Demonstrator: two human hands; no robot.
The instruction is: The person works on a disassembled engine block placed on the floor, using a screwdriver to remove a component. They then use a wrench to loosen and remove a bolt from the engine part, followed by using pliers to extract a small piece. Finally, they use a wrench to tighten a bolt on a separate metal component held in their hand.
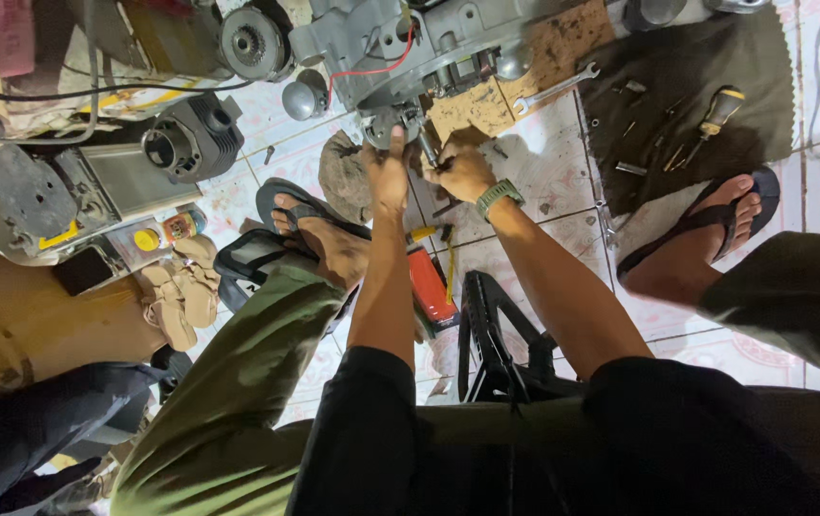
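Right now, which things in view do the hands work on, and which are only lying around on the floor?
In use:
- left hand, pressing on the grey engine block
- right hand, its grip closed on a small tool, its kind unclear, at the block's lower edge

Lying about:
- spanner
- yellow-handled screwdriver on the dark cloth
- engine cylinder
- red tool
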